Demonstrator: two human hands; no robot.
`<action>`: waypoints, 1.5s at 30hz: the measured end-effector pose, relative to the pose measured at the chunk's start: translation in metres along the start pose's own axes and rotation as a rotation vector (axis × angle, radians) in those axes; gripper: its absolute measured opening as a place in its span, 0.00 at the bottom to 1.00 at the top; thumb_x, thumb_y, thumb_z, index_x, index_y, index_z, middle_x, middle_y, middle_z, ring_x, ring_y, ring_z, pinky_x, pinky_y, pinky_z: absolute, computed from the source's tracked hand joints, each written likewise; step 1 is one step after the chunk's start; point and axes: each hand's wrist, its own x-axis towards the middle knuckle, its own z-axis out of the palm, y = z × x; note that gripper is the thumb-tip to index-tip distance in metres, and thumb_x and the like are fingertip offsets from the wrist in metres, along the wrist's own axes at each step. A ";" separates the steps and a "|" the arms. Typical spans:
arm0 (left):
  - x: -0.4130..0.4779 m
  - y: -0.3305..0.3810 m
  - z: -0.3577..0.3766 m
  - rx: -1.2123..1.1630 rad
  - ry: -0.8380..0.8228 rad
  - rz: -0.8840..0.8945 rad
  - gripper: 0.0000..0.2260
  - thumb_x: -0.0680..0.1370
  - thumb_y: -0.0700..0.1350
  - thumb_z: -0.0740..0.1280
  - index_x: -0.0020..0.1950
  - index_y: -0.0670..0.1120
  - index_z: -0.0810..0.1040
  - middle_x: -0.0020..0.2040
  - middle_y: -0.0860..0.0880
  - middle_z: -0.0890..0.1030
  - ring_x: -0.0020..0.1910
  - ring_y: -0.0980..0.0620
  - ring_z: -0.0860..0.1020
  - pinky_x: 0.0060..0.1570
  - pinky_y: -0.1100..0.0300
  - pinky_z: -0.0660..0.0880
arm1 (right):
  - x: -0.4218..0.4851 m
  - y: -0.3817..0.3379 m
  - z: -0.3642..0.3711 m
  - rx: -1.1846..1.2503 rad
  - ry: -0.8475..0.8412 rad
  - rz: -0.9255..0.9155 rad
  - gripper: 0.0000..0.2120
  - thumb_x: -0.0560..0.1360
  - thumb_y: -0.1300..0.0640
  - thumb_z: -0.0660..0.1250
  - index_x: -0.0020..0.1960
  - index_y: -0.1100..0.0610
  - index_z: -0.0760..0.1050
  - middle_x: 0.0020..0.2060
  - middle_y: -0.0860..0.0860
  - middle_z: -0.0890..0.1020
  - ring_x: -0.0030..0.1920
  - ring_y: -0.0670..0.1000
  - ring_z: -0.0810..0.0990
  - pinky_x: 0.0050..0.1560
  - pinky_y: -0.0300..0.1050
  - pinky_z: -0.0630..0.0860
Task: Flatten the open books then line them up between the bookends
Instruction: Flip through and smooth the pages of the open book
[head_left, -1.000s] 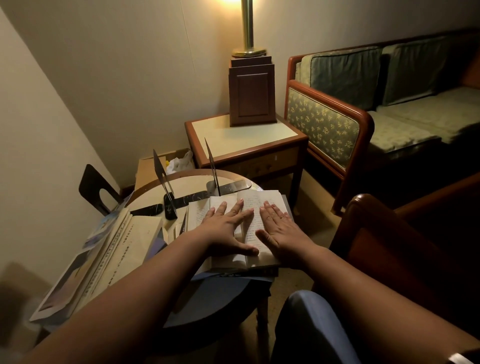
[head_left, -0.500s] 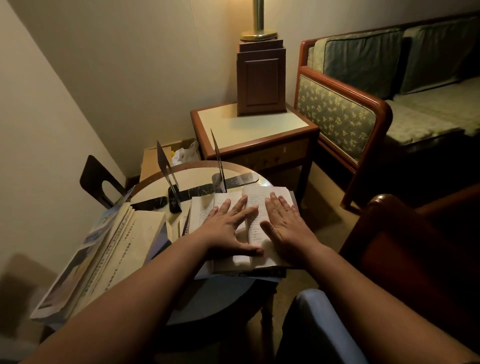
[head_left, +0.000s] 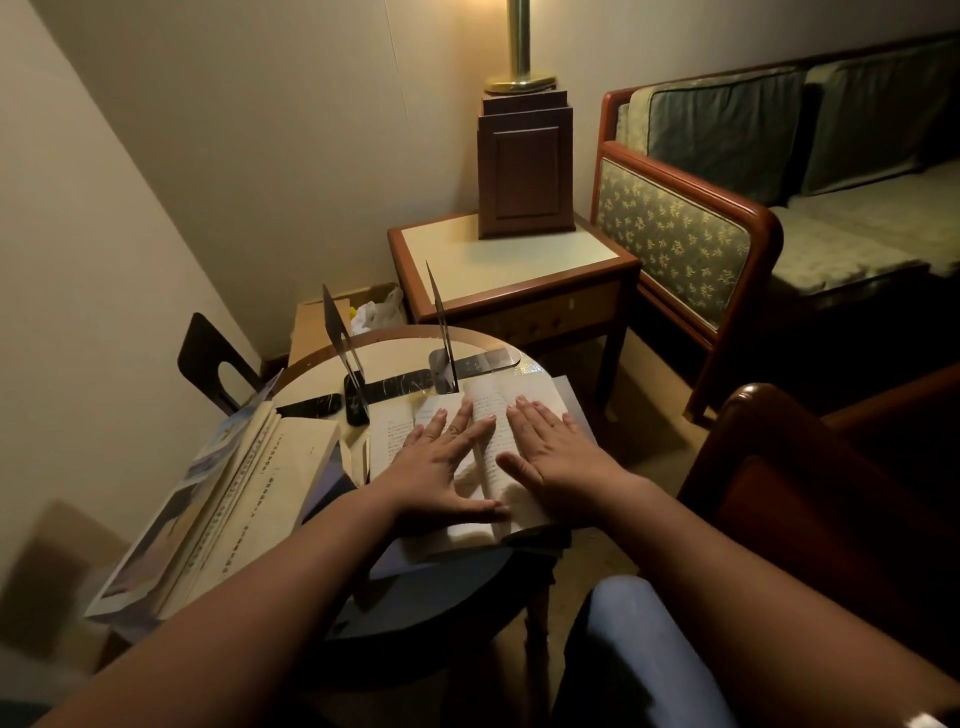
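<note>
Hands are doing the work at this moment. I am pressing my left hand (head_left: 439, 465) and my right hand (head_left: 558, 457) flat on the open book (head_left: 392, 434), one on each page, with the middle fold running between them. My fingers (head_left: 464, 417) are lying straight and a little spread, pinching nothing, because a wide flat palm is pushing the pages down better than a grip would. The book is lying on the near right part of the round bench (head_left: 400, 340), just in front of the left bookend (head_left: 337, 340) and the right bookend (head_left: 443, 332). Those two thin plates are standing upright with a gap between them, and I am guessing that gap is waiting for the books. More books (head_left: 244, 499) are lying in a fanned, leaning pile on the left side of the bench, so I am judging the task is only starting. The open book is sitting close to the near edge, so I am thinking a push straight down is safer than a push toward me.
</note>
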 end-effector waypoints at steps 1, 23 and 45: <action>-0.001 0.001 0.003 0.003 0.021 -0.003 0.53 0.57 0.85 0.52 0.76 0.67 0.36 0.78 0.58 0.31 0.77 0.51 0.34 0.76 0.47 0.36 | 0.009 0.001 -0.004 -0.003 -0.002 0.007 0.41 0.75 0.30 0.37 0.80 0.52 0.35 0.79 0.51 0.37 0.78 0.49 0.36 0.77 0.51 0.36; -0.063 0.001 -0.010 -0.518 0.515 -0.128 0.26 0.78 0.39 0.68 0.75 0.50 0.67 0.66 0.53 0.75 0.59 0.59 0.75 0.46 0.77 0.73 | 0.018 0.002 0.010 0.058 0.098 0.057 0.40 0.76 0.30 0.36 0.81 0.51 0.38 0.80 0.49 0.41 0.79 0.48 0.39 0.77 0.50 0.36; -0.010 0.031 -0.032 -0.564 0.489 0.122 0.15 0.71 0.42 0.77 0.57 0.46 0.82 0.56 0.53 0.80 0.50 0.54 0.83 0.47 0.56 0.82 | -0.012 -0.018 -0.022 0.381 0.653 -0.346 0.11 0.78 0.53 0.68 0.58 0.55 0.81 0.60 0.51 0.81 0.58 0.46 0.80 0.53 0.41 0.80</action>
